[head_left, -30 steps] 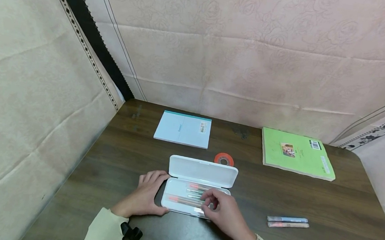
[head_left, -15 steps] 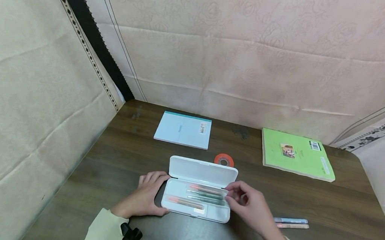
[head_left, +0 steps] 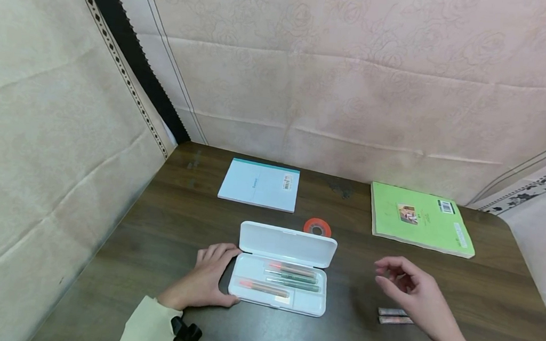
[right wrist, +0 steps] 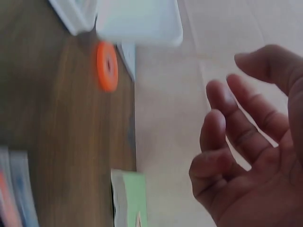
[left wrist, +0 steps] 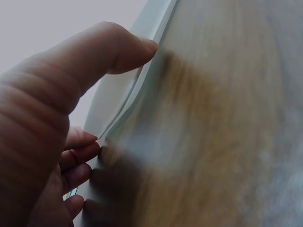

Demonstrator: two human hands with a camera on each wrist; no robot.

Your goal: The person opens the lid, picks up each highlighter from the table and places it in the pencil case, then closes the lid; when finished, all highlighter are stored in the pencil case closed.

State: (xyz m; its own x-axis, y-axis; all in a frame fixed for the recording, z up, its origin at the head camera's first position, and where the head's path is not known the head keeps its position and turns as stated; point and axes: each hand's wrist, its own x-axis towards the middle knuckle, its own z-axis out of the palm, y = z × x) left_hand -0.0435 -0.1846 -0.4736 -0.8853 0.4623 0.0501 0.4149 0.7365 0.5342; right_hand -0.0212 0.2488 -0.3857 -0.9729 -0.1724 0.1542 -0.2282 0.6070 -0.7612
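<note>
A white pencil case (head_left: 306, 303) lies with its lid raised, several pens (head_left: 293, 277) inside it. My left hand (head_left: 209, 277) holds the case at its left end, the thumb at the front corner and the fingers by the hinge side. In the left wrist view the thumb (left wrist: 106, 49) presses against the case's edge. My right hand (head_left: 412, 294) is in the air to the right of the case, fingers loosely bent around nothing; the right wrist view shows the bare palm (right wrist: 265, 189). Two pens (head_left: 393, 316) lie on the table, partly hidden behind that hand.
Behind the lid sits an orange roll of tape (head_left: 318, 227). A light blue notebook (head_left: 259, 184) lies at the back, and a green book (head_left: 420, 219) at the back right. Patterned cloth (head_left: 336, 106) hangs along the table's far edge.
From over the case's pens, my right hand has moved right, past the case's right end and towards the two loose pens. My left hand stays on the case.
</note>
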